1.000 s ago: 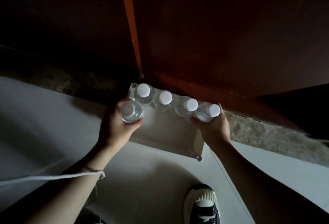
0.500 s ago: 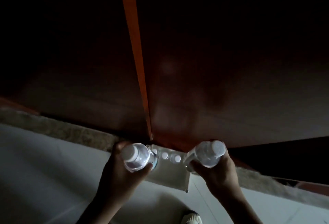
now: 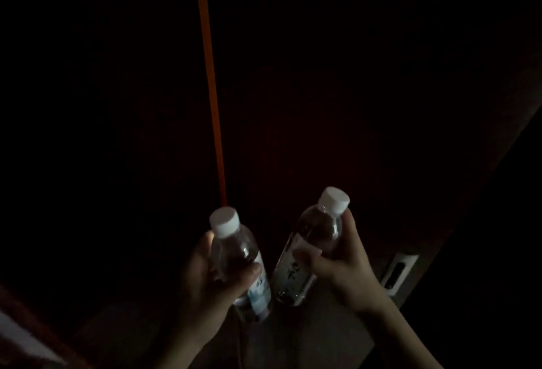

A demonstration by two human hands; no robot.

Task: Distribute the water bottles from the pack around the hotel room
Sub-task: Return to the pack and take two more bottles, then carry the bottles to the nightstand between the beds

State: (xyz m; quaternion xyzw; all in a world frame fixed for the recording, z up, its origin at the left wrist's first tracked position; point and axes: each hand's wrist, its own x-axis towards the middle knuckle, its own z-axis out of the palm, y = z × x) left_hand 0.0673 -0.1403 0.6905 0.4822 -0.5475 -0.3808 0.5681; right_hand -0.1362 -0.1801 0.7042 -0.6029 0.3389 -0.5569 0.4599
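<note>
Nearest the camera, two bare forearms rise from the bottom edge, each ending in a closed grip. The left hand wraps around the middle of the left water bottle, thumb across the front over the label and the fingers curled behind, so the white cap stands clear above the grip. Just right of that bottle, the right hand holds the right water bottle with its thumb pressed on the label and its fingers reaching up the far side toward the neck. The right bottle tilts, its cap leaning away from the left bottle, while the two bases come close together, near touching; whether they actually touch is hard to tell in the gloom. Both bottles look sealed and full. Gripping each around the body probably gives the firmest one-handed hold, and taking one per hand likely saves a trip.

Beyond the left bottle everything is very dark. A reddish-brown wooden door fills the background, and a thin orange strip runs up from just above the left bottle's cap, perhaps a lit door edge. Right of the right bottle, past the wrist, a pale metal latch plate shows on the door's edge. The pack is out of view, so the bottles are seemingly being carried off to a spot in the room.
</note>
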